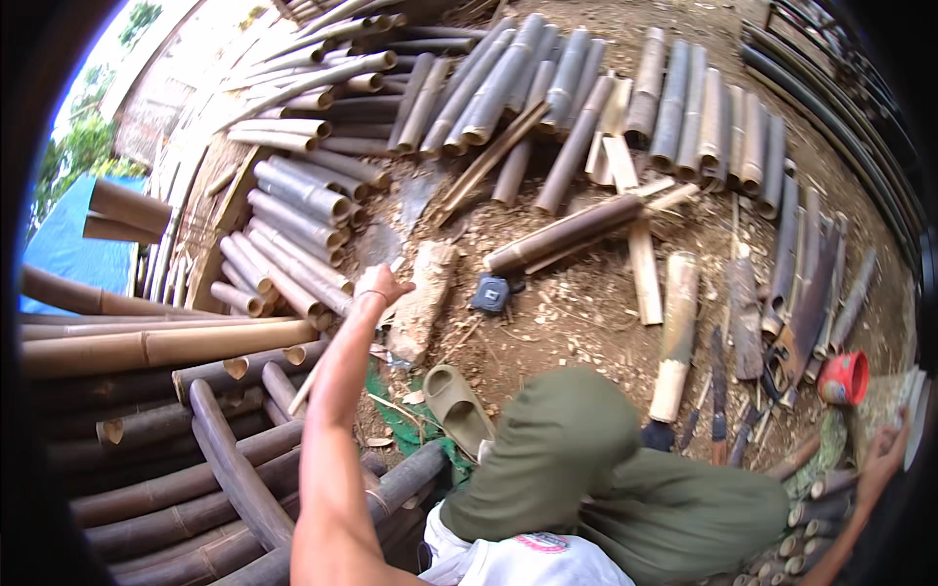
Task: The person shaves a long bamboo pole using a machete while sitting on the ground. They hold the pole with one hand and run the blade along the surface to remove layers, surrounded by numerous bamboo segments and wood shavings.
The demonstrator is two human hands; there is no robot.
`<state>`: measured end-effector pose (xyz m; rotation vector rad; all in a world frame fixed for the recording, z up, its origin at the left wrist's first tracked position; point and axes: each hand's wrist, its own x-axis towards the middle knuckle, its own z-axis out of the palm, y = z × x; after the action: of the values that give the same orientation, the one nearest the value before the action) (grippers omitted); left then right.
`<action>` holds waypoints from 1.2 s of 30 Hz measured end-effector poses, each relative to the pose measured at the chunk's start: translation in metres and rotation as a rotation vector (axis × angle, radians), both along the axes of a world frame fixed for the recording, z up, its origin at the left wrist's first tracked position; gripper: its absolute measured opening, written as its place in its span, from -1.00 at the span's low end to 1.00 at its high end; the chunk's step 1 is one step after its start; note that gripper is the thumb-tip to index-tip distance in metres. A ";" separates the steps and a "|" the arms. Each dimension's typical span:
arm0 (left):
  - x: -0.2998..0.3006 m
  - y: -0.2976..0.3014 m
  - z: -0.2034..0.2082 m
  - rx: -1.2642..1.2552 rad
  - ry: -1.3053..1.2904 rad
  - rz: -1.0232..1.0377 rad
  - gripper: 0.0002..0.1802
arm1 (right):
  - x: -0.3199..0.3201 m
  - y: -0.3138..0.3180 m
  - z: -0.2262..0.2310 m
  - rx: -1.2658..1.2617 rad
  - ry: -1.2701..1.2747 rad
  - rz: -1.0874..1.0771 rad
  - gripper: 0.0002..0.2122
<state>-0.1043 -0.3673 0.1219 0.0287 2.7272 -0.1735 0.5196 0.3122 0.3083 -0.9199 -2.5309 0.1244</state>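
My left hand (383, 282) reaches forward over the ground beside a rough, pale wood block (422, 298). Its fingers are partly curled, with a small whitish bit at their tips that is too small to name. My right hand (884, 449) is out at the far right rim. Its fingers close at the edge of a pale, partly see-through flat thing (916, 415), whose kind I cannot make out. A red container (843, 378) stands near that hand. Right of the wood block lies a dark blue tape measure (491, 293).
Cut bamboo lengths (576, 78) lie in rows ahead, and bamboo poles (186, 488) are stacked at left. A split bamboo piece (567, 234) rests beyond my bent knee (567, 430). A saw (787, 356) and a long blade (719, 391) lie at right. An olive sandal (457, 405) is by my leg.
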 end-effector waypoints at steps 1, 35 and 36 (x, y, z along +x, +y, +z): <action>0.004 -0.024 -0.021 0.045 0.015 -0.008 -0.09 | -0.022 -0.025 -0.019 -0.153 0.000 0.030 -0.46; 0.121 0.314 -0.044 0.744 -0.059 -0.701 -0.37 | -0.188 -0.143 -0.274 -0.527 -0.285 -0.379 -0.47; 0.105 0.322 -0.007 0.846 -0.138 -0.587 -0.42 | -0.155 -0.148 -0.281 -0.444 -0.449 -0.399 -0.48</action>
<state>0.0008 -0.0454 0.1145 1.0218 2.3715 0.7880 0.3646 0.1640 0.0278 -1.7819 -2.6971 0.4061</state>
